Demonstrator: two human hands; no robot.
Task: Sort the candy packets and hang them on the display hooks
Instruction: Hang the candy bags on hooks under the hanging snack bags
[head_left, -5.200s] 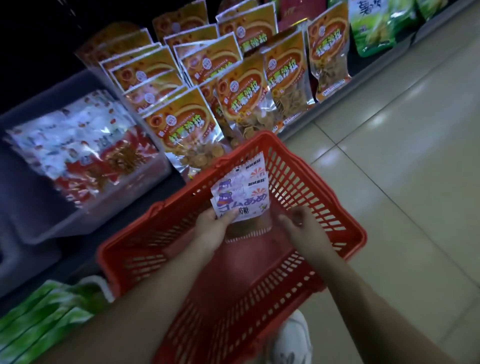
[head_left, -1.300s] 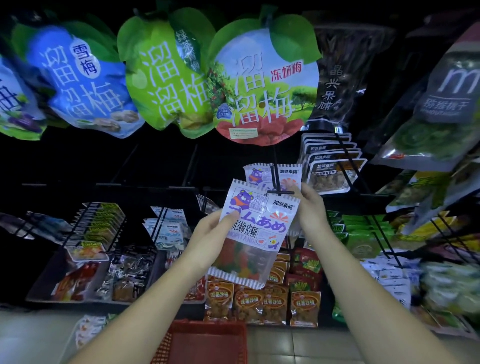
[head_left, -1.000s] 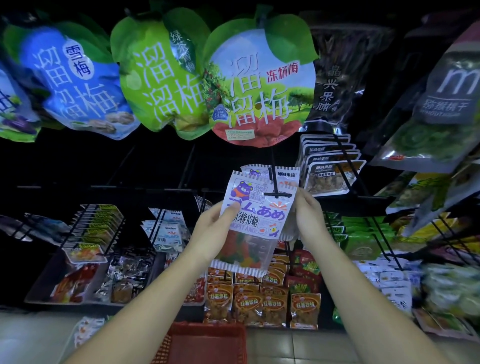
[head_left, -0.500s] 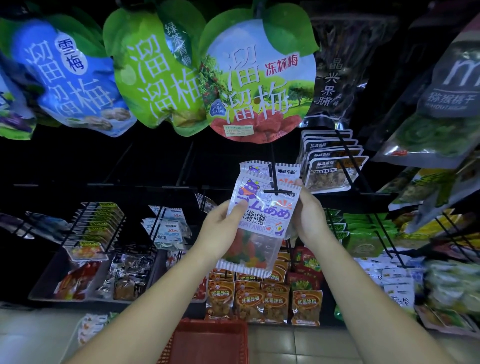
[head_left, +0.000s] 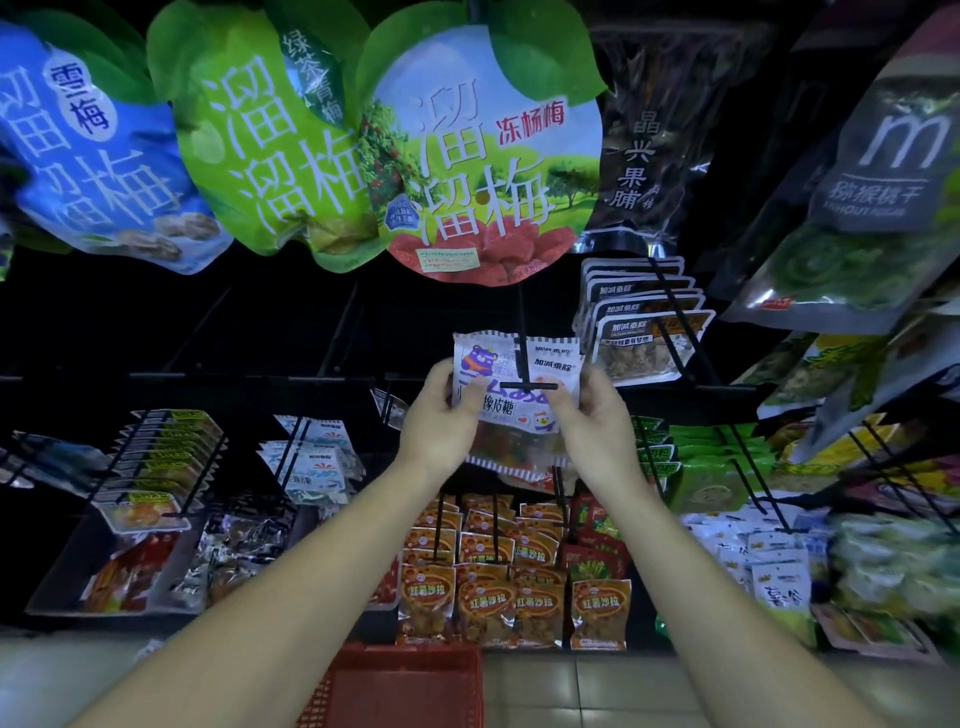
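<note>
Head view. Lifted and squared up on the display hook (head_left: 521, 343) since half a second ago: gummy candy packet (head_left: 511, 410), header now behind the hook's crossbar. Pinched at both side edges: left hand (head_left: 441, 413) with its thumb on the front, right hand (head_left: 597, 413) with its fingers curled round the right edge. Probably very light, floppy and slick, a crinkly film. Best held by the flatter sealed header beside the hang hole. Glossy white top with a purple bear, clear lower window of bright gummies, serrated seams. Overhead, large glossy leaf-topped plum bags (head_left: 483, 156). Below, red plastic basket (head_left: 405, 686).
</note>
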